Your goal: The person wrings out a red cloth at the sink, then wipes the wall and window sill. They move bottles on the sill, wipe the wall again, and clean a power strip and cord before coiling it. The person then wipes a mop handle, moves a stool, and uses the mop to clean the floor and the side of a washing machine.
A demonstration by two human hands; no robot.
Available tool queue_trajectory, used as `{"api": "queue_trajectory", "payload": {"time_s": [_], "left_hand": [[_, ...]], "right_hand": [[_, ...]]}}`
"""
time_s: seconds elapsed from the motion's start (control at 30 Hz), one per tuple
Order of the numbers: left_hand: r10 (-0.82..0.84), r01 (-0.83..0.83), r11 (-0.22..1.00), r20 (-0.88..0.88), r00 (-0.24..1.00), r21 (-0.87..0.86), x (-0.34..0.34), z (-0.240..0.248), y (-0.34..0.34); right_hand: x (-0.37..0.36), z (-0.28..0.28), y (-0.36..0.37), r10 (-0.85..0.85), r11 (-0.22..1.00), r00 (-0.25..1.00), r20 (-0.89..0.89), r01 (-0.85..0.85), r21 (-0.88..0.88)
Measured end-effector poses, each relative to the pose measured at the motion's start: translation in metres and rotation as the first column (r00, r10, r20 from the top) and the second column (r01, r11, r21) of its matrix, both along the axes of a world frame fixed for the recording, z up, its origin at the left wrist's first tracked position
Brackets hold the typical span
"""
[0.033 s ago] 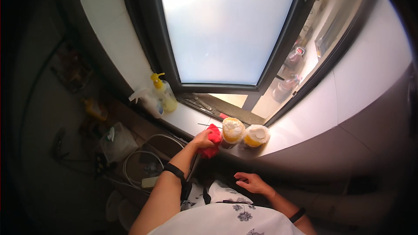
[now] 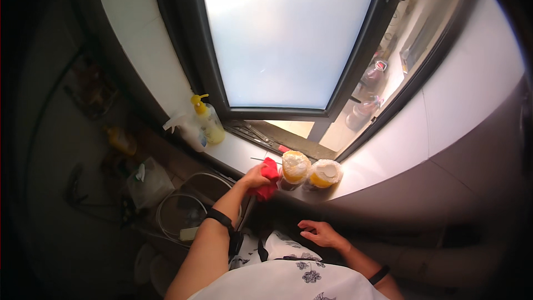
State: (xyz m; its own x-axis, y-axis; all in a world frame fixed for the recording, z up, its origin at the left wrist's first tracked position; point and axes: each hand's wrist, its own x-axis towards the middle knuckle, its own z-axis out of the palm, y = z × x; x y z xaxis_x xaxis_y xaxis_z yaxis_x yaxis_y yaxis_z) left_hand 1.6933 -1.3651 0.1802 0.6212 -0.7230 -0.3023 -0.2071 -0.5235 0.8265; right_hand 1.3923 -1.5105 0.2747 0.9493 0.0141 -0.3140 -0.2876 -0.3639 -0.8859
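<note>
Bunching a red cloth (image 2: 270, 170) at the sill's front edge, the left hand (image 2: 256, 178) has its thumb laid across the near side and the fabric gathered in its grasp; the fingertips are hidden. The right hand (image 2: 325, 234), between four and five o'clock from the cloth, hangs loosely curled with nothing visible in it.

The cloth should handle as light, limp and hard to damage, best taken in a gathered fold at its middle; whether it is damp, and so slicker, I cannot tell. Its surface looks matt and rumpled.

Just beside it at three o'clock stands a rounded container (image 2: 296, 169), with a second container (image 2: 323, 175) beyond; both have yellow bands and crumpled whitish tops, perhaps film. Toward ten o'clock are a translucent pump bottle (image 2: 211, 125) with a yellow head and a white-headed spray bottle (image 2: 192, 135). The windowsill (image 2: 383, 155) is smooth, pale and glossy; at twelve o'clock rises a frosted window pane (image 2: 283, 39) in dark framing.
</note>
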Motion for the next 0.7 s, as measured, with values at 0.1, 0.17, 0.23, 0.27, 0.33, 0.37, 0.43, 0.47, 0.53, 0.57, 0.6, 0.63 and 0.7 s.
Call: {"api": "queue_trajectory", "payload": {"time_s": [0.1, 0.17, 0.23, 0.27, 0.33, 0.37, 0.43, 0.47, 0.53, 0.57, 0.6, 0.63, 0.7], "left_hand": [[0.141, -0.331, 0.834, -0.410, 0.901, -0.440, 0.027, 0.014, 0.005], [0.184, -0.435, 0.674, -0.434, 0.882, -0.598, 0.047, 0.035, 0.009], [0.249, -0.464, 0.613, -0.400, 0.882, -0.640, 0.065, 0.060, 0.016], [0.256, -0.464, 0.606, -0.394, 0.883, -0.646, 0.070, 0.072, 0.021], [0.268, -0.464, 0.565, -0.381, 0.885, -0.682, 0.067, 0.092, 0.027], [0.272, -0.471, 0.534, -0.385, 0.882, -0.702, 0.061, 0.101, 0.031], [0.304, -0.483, 0.466, -0.379, 0.874, -0.741, 0.038, 0.117, 0.038], [0.330, -0.486, 0.428, -0.369, 0.869, -0.762, 0.015, 0.122, 0.040], [0.392, -0.215, 0.507, 0.001, 0.920, -0.834, -0.033, 0.137, 0.047], [0.370, 0.066, 0.617, 0.363, 0.855, -0.784, -0.059, 0.145, 0.050], [0.228, 0.212, 0.670, 0.468, 0.854, -0.712, -0.082, 0.153, 0.051], [0.103, 0.422, 0.699, 0.666, 0.739, -0.577, -0.106, 0.160, 0.051], [-0.077, 0.635, 0.618, 0.768, 0.635, -0.463, -0.152, 0.167, 0.032]], "right_hand": [[-0.003, 0.002, -0.004, -0.029, 1.000, 0.999, -0.018, 0.029, 0.002], [-0.006, 0.002, -0.006, -0.038, 0.999, 0.999, -0.037, 0.039, 0.009], [-0.008, 0.001, -0.006, -0.039, 0.999, 0.999, -0.025, 0.039, -0.006], [-0.008, 0.001, -0.005, -0.036, 0.999, 0.999, -0.030, 0.036, -0.002], [-0.008, 0.005, -0.002, -0.033, 0.999, 0.999, -0.008, 0.033, 0.023], [-0.006, 0.008, -0.001, -0.042, 0.998, 0.999, -0.016, 0.043, 0.037], [0.000, 0.019, 0.001, -0.062, 0.982, 0.998, -0.017, 0.064, 0.176], [0.005, 0.026, 0.001, -0.091, 0.967, 0.994, -0.055, 0.101, 0.236], [0.017, 0.040, -0.001, -0.128, 0.875, 0.992, 0.009, 0.109, 0.471], [0.025, 0.046, -0.003, -0.120, 0.817, 0.993, 0.011, 0.092, 0.569], [0.031, 0.050, -0.004, -0.076, 0.722, 0.996, 0.056, 0.017, 0.692], [0.036, 0.052, -0.006, -0.001, 0.865, 0.967, 0.253, -0.126, 0.485], [0.040, 0.052, -0.004, 0.237, 0.950, 0.863, 0.446, -0.301, 0.077]]}}
